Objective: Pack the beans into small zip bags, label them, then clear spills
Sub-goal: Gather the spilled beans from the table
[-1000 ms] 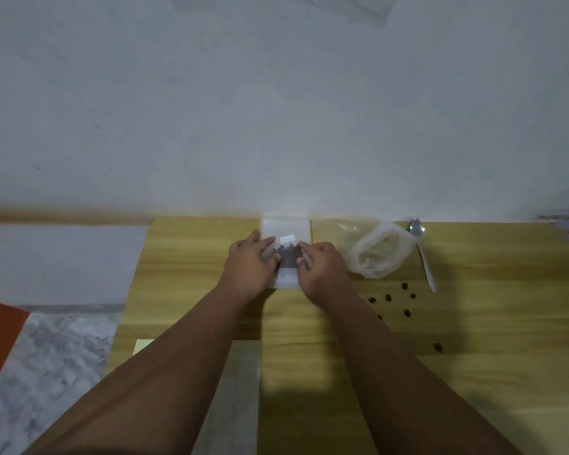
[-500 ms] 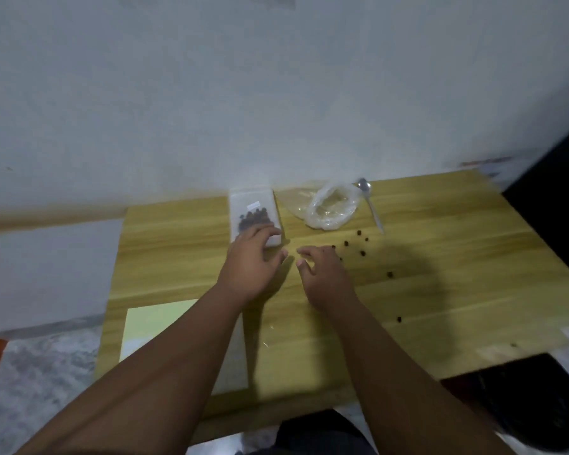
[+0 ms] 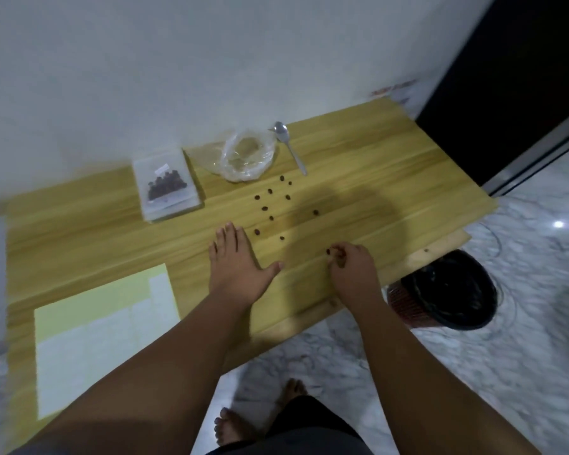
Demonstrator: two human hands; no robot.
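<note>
Left hand (image 3: 240,267) flat on table (image 3: 79,224), palm down, fingers straight and close together, thumb splayed to the right; holds nothing. Right hand (image 3: 352,269) just right of it near the front edge, fingers curled in, tips pinching a dark bean (image 3: 328,251) at the tabletop; more dark bits may sit inside the curl, can't tell. Loose beans (image 3: 264,209) scattered on the wood beyond both hands, roughly ten, between the hands and the spoon (image 3: 291,149). One stray bean (image 3: 426,249) on the lower ledge at the right corner. Zip bag (image 3: 166,188) lies flat to the back left of the scatter, near the wall, dark beans clustered in its middle, small white label (image 3: 162,168) on its upper part; zip sealed or not, can't tell. Crumpled clear plastic bag (image 3: 247,156) just right of it, mouth open; spoon beside that, bowl toward the wall, handle pointing at the scatter. Pale yellow-and-white sheet (image 3: 102,336) flat at front left of the table, well apart from the hands. Black-lined bin (image 3: 450,293) on the marble floor by the right corner. Bare feet (image 3: 234,425) at the bottom of the frame.
</note>
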